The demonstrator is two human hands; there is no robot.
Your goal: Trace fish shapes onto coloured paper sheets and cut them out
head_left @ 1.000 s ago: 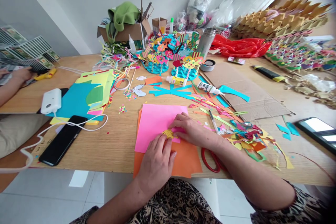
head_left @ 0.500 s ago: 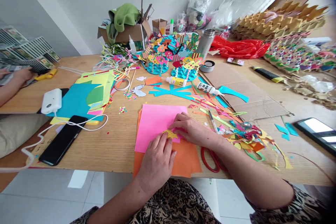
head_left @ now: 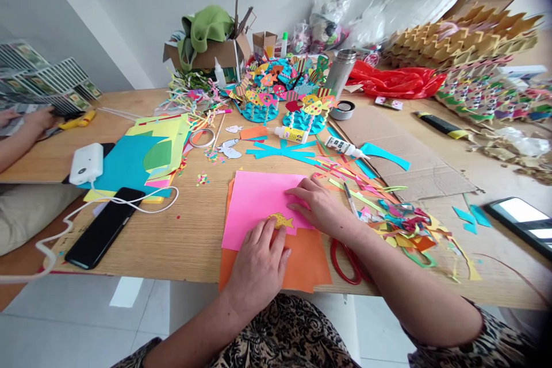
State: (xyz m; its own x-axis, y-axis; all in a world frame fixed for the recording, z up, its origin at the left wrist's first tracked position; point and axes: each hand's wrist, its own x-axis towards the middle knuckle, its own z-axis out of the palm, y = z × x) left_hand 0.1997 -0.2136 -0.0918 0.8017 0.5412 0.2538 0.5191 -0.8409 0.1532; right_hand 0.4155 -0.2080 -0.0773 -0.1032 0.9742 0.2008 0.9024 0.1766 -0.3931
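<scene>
A small yellow paper fish point(head_left: 282, 220) with dark dots lies on a pink sheet of paper point(head_left: 254, 201), near the sheet's lower right. The fingertips of my left hand point(head_left: 260, 260) press on the fish's lower edge, holding it against the sheet. Above and to the right, my right hand point(head_left: 317, 207) rests on the pink sheet with its fingers apart and nothing visible in them. Orange paper point(head_left: 304, 261) lies beneath the pink. Red-handled scissors point(head_left: 345, 264) are partly covered by my right forearm, and a pen point(head_left: 349, 198) lies beyond it.
Glue bottles point(head_left: 293, 134) and blue paper strips point(head_left: 282, 152) lie ahead. Colourful paper scraps point(head_left: 414, 227) spread to the right, beside cardboard point(head_left: 414, 155). A phone point(head_left: 106, 230) with a white cable is at left. Another person's hand point(head_left: 38, 121) shows at far left.
My right hand's fingers have drawn up and away from the fish, uncovering its tail. The left hand stays on the fish. The view has shifted very slightly.
</scene>
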